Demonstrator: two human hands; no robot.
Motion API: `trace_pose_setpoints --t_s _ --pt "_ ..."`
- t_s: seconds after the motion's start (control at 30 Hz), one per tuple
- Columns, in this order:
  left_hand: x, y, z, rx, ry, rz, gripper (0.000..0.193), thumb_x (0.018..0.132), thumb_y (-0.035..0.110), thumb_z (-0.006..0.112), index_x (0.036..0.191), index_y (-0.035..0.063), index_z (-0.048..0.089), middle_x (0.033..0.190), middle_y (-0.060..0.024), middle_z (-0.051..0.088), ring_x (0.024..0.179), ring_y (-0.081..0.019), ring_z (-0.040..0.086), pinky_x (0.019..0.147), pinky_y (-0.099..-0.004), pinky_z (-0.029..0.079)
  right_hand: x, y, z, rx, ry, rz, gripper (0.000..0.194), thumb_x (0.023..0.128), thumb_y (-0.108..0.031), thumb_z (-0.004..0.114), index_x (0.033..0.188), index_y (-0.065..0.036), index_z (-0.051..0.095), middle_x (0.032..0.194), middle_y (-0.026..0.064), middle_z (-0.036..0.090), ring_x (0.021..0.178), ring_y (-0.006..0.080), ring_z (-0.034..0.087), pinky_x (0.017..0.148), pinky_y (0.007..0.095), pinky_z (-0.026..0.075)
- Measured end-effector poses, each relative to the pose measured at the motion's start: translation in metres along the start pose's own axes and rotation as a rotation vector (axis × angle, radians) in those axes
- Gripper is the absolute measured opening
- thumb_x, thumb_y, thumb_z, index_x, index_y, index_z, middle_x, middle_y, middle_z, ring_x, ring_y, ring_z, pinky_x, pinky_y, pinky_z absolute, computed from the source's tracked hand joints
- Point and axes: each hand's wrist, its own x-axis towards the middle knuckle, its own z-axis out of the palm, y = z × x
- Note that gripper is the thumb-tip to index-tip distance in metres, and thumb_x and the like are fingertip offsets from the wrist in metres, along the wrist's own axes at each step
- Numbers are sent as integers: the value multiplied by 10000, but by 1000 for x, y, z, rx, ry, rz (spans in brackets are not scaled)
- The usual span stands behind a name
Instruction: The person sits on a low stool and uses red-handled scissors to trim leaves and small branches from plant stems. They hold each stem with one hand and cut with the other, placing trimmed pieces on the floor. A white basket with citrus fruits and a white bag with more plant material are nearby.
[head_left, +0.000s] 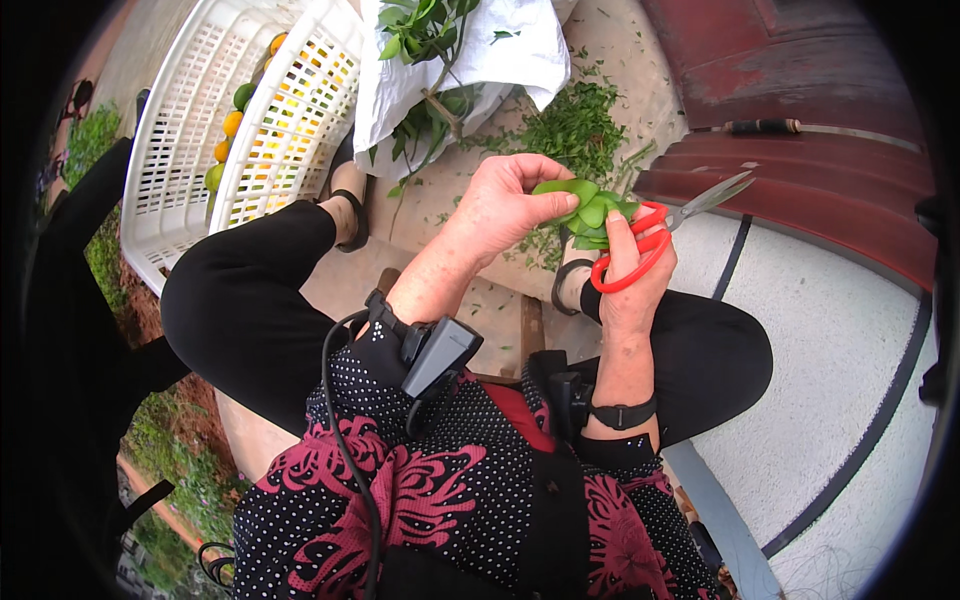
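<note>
My left hand (506, 206) pinches a small stack of green leaves (592, 210) between thumb and fingers. On the right, my right hand (636, 277) holds the other side of the same leaves with its fingertips. Red-handled scissors (694, 206) hang on the fingers of that hand, their metal blades pointing away to the upper right. Beyond my hands a heap of cut green leaf pieces (577, 131) lies on the floor. A leafy branch (442, 105) rests on a white woven sack (499, 49) at the top.
White plastic baskets (289, 112) stand at the upper left, with orange and green citrus fruits (233, 123) showing between and through their walls. A dark red wooden door (787, 75) is at the upper right, beside a white wall (817, 337). My feet rest on the floor near the leaf scraps.
</note>
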Motion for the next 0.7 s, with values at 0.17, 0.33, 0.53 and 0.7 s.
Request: trace_pose_setpoints --t_s 0.17,0.33,0.53,0.7 --pt "-1 7 -21 -210 66 14 251 760 43 793 990 34 694 898 -32 701 809 -95 634 771 -241 503 -1 -1 3 24 17 36 90 874 -60 627 905 -6 562 777 -14 538 651 58 487 562 224 400" --pt "-4 9 -18 24 -196 -61 189 770 39 776 948 10 718 850 -10 679 779 -94 610 748 -239 489 -1 0 3 -19 -125 20 141 872 -58 621 991 12 593 833 11 587 694 64 513 618 232 422" --pt "0 -8 -11 140 -195 55 141 782 38 758 915 7 722 1007 2 629 861 -85 563 769 -243 468 -2 0 2 -49 -188 65 158 870 -83 616 995 13 607 819 10 590 703 75 522 628 236 428" --pt "4 -18 -14 -37 -231 50 323 792 33 746 1101 12 656 1074 -14 628 935 -96 579 854 -249 483 -3 -1 3 -63 -217 109 182 866 -102 628 1002 18 611 813 10 590 702 71 526 627 236 434"
